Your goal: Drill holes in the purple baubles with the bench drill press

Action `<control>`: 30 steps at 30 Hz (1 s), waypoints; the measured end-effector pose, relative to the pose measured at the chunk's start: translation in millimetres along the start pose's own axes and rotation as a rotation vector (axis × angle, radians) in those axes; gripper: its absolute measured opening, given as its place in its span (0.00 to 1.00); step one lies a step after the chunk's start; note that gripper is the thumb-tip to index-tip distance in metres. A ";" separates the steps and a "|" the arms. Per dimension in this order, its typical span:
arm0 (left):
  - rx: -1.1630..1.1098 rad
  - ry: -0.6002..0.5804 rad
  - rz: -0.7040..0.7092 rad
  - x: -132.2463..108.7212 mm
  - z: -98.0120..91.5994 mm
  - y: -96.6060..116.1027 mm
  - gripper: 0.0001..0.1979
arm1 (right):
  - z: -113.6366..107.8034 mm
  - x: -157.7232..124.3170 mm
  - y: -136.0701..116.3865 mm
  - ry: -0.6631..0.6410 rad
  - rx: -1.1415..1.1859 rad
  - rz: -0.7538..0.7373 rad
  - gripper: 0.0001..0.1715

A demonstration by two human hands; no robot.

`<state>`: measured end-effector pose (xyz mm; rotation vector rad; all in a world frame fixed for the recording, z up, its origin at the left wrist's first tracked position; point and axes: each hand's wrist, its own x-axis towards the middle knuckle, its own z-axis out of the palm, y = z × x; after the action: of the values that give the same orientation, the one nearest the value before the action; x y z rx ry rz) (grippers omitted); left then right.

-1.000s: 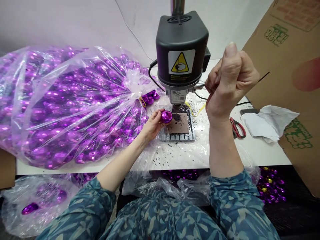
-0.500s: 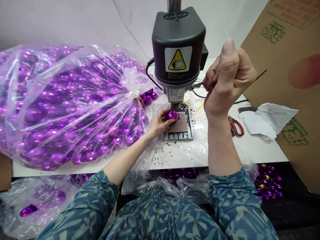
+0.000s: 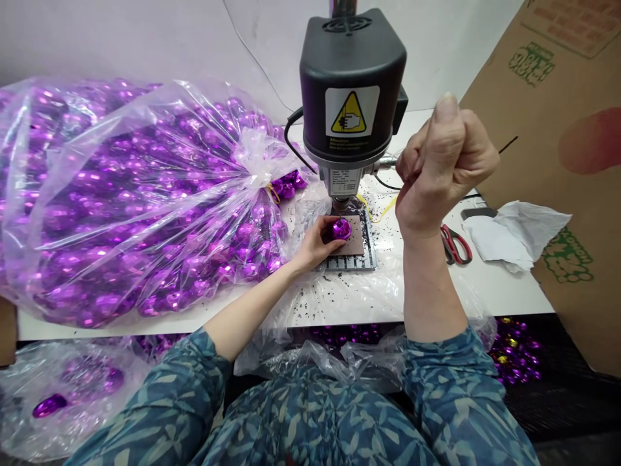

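Note:
My left hand (image 3: 316, 243) pinches a shiny purple faceted ball (image 3: 342, 228) between thumb and fingers. The ball is over a brown board (image 3: 356, 243) on the metal base plate (image 3: 372, 255) of a small drill press (image 3: 352, 71). Directly above the ball is the chuck (image 3: 341, 204); whether a bit touches the ball cannot be made out. My right hand (image 3: 441, 168) is raised in a fist at the machine's right side. It grips the feed lever (image 3: 388, 164), whose metal rod runs from the machine into the fist.
A big clear bag (image 3: 145, 207) of purple balls fills the table's left. Red-handled scissors (image 3: 456, 244) and crumpled white paper (image 3: 514, 233) lie at right, beside a cardboard box (image 3: 572, 149). Dark shavings dot the white table (image 3: 509, 291). More balls (image 3: 517, 356) sit below its edge.
The ball has turned in my left hand, which has shifted slightly right and nearer to me. My right hand stays closed on the lever. The whole view has shifted slightly.

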<state>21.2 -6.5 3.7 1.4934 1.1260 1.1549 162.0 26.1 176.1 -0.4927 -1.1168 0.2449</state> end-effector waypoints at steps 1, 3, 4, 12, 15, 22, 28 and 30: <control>0.004 -0.002 0.005 0.2 -0.2 -0.5 0.26 | -1.5 -2.6 -0.6 0.011 0.026 -0.011 0.37; 0.018 0.000 0.020 0.8 -0.6 -2.6 0.26 | -5.1 -8.2 -1.7 0.014 0.065 -0.025 0.36; 0.028 -0.003 0.028 1.0 -0.8 -3.9 0.26 | -6.9 -10.8 -2.0 0.008 0.080 -0.027 0.36; 0.083 0.002 0.053 1.7 -1.4 -8.5 0.26 | -14.1 -22.4 5.6 0.004 0.099 -0.086 0.37; 0.065 -0.004 0.068 2.3 -1.4 -8.9 0.27 | -14.5 -25.3 12.1 0.032 0.095 -0.146 0.37; 0.067 0.002 0.051 1.4 -1.1 -7.3 0.26 | -18.9 -33.8 27.4 0.059 0.152 -0.257 0.36; 0.063 0.011 0.054 1.2 -0.8 -6.1 0.26 | -21.8 -36.2 32.0 0.054 0.164 -0.291 0.36; 0.061 0.013 0.052 1.5 -0.9 -6.6 0.26 | -22.2 -37.5 34.1 0.070 0.129 -0.284 0.36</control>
<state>19.6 -3.9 -2.4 1.5724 1.1466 1.1756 167.9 34.0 121.7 -0.2226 -1.0809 0.0506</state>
